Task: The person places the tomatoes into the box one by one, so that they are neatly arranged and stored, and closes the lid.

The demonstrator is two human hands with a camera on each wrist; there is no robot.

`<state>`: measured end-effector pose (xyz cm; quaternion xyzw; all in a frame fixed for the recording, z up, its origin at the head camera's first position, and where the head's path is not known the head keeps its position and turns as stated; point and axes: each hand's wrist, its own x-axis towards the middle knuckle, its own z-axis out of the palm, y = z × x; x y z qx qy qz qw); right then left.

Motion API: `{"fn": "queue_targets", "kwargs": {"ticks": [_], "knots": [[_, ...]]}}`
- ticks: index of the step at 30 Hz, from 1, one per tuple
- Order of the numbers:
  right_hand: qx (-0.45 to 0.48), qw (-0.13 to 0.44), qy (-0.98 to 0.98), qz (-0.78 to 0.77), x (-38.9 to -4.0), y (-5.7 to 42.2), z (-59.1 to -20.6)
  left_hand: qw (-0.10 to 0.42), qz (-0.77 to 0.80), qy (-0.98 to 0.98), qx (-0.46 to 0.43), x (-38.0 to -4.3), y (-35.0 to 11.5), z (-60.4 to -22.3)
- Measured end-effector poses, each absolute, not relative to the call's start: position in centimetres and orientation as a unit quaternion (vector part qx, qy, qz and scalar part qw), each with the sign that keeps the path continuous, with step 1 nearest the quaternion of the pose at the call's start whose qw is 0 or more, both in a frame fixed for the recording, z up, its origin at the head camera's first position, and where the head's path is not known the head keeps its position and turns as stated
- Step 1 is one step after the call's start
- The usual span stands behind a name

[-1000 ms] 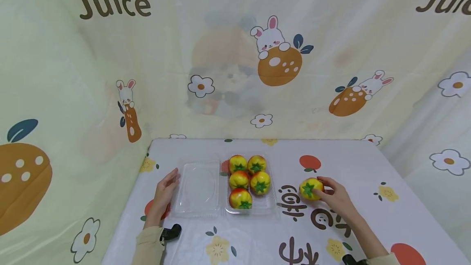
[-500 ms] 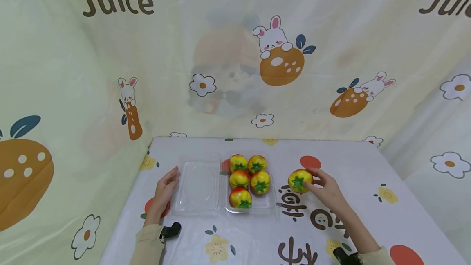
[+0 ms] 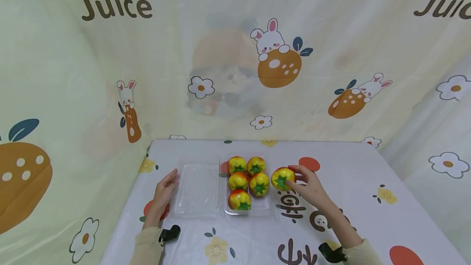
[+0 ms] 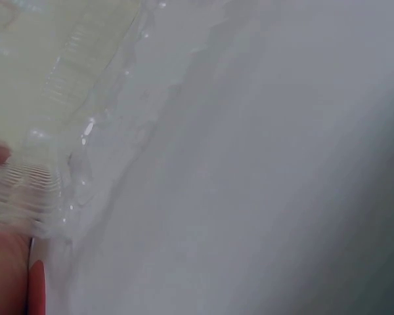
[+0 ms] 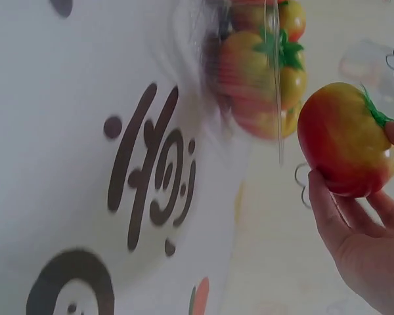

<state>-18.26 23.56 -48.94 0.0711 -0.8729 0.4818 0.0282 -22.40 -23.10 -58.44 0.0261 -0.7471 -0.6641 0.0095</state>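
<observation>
In the head view my right hand (image 3: 309, 185) holds a glossy red-and-yellow fruit (image 3: 282, 178) with a green star-shaped calyx, like a tomato or persimmon. Thumb and fingers lie around the fruit (image 5: 345, 141) in the right wrist view. It is just right of a clear plastic box (image 3: 263, 207), apparently above table height. Inside that box sit several matching fruits (image 3: 259, 184); its front right part shows bare plastic. My left hand (image 3: 163, 195) rests along the left edge of the box's opened lid (image 3: 196, 187), fingers fairly straight. The left wrist view shows only part of this hand beside the ribbed lid edge (image 4: 26, 190).
A white printed cloth (image 3: 368, 167) covers the table. Patterned curtains (image 3: 228, 72) hang behind it and along both sides. Each wrist wears a black device (image 3: 170, 233).
My right hand has carried the fruit leftward and slightly up in the head view, from beside the printed lettering to the box's right edge. The left hand stays in place.
</observation>
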Motion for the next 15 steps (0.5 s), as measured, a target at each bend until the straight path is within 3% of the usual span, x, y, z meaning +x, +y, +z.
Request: {"fn": "queue_targets", "kwargs": {"ticks": [15], "knots": [[0.102, 0.017, -0.856, 0.507, -18.9, 20.2, -49.1, 0.007, -0.658, -0.752, 0.031, -22.3, -23.2, -58.4]]}}
